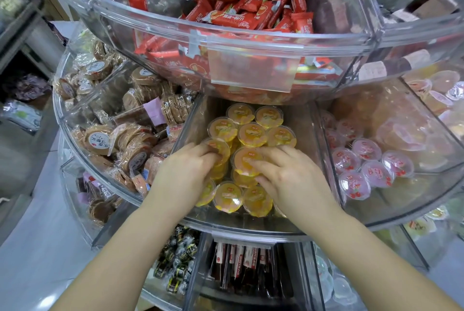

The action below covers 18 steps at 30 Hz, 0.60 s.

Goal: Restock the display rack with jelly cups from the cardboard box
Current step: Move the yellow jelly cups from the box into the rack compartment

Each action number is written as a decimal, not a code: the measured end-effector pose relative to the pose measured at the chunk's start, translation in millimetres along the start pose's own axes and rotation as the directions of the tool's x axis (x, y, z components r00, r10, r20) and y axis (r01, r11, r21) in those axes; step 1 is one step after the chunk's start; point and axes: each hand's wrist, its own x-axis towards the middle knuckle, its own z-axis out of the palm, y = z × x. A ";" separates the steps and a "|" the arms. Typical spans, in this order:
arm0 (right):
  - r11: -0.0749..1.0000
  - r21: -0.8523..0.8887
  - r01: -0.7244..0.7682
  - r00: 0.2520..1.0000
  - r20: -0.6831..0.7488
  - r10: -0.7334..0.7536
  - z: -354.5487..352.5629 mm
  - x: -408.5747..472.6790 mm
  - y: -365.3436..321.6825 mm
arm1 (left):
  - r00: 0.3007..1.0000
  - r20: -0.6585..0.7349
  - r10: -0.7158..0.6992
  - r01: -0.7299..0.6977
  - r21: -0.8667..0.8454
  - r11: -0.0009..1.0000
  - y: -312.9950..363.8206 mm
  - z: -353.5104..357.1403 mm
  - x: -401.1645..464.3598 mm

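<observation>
In the head view, both hands are inside the middle compartment of the display rack [251,229], where the orange jelly cups [251,133] stand lids up. The left hand [187,172] lies with fingers spread over a cup at the left wall. The right hand [286,180] has its fingers curved around the raised centre cup [247,160], touching its lid and side. That cup sits just ahead of the right hand, so this hand is nearer. The cardboard box is not visible.
</observation>
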 end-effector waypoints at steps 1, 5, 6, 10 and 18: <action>1.000 -0.012 0.017 1.000 0.006 -0.017 1.9 1.8 -0.2 | 1.000 -0.006 0.017 -0.018 -0.010 1.000 -0.7 0.5 -1.0; 0.998 -0.050 0.026 1.000 0.017 -0.025 8.1 6.7 -2.1 | 1.000 -0.009 0.001 -0.001 -0.039 0.999 -0.2 2.4 -3.4; 0.998 -0.053 0.023 1.000 0.018 -0.022 9.4 7.4 -3.2 | 1.000 -0.004 -0.023 0.023 -0.038 0.999 0.6 2.5 -2.3; 1.000 -0.020 0.000 1.000 0.029 0.000 10.8 10.2 -7.9 | 0.998 0.013 -0.060 0.060 -0.021 0.998 3.0 0.0 0.1; 0.935 0.296 -0.193 0.981 0.071 0.180 -15.9 3.5 3.3 | 0.984 -0.098 -0.149 0.108 -0.341 0.934 2.7 -10.3 -16.3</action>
